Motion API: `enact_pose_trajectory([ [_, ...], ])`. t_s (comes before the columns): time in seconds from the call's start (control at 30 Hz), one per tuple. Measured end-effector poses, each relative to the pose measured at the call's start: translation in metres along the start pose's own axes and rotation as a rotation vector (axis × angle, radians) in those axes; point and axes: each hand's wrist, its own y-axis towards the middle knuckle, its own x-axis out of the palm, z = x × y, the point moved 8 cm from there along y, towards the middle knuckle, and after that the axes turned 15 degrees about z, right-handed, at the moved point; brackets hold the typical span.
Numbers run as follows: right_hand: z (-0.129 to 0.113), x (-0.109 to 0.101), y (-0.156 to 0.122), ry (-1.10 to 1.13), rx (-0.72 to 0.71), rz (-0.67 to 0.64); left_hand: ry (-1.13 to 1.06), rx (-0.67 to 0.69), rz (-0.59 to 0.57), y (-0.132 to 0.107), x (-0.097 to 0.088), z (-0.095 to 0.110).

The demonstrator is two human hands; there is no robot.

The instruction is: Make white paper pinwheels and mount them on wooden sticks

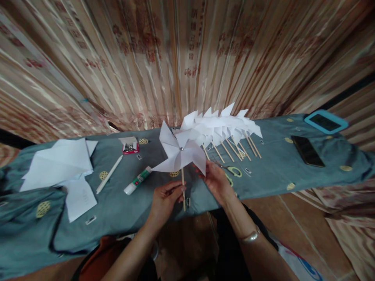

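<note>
My left hand [164,201] is closed round the thin wooden stick [183,187] of a white paper pinwheel [180,150], holding it upright over the blue-grey cloth [123,207]. A metal pin sits at the pinwheel's centre. My right hand [216,180] touches the lower right blade of the pinwheel, fingers pinched on its edge. Behind it, a row of several finished white pinwheels on sticks [225,130] lies on the cloth.
White paper sheets [63,166] lie at the left, with a white pencil [109,174], a glue stick [137,181] and a small red box of pins [129,146]. Green-handled scissors [233,171] lie by my right hand. A black phone [307,151] and a teal-cased device [325,122] rest at the right.
</note>
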Motion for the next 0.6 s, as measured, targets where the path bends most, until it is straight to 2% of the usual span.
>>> enact_pose_trajectory([
  [0.2, -0.012, -0.01, 0.009, 0.053, 0.006, 0.046, 0.028, -0.047, -0.093, -0.01, 0.009, -0.006],
  [0.43, -0.008, -0.024, 0.014, 0.037, 0.026, 0.141, 0.017, -0.12, -0.162, -0.016, 0.015, -0.019],
  [0.6, -0.009, -0.024, 0.012, 0.044, 0.035, 0.166, 0.011, -0.111, -0.185, -0.016, 0.016, -0.02],
])
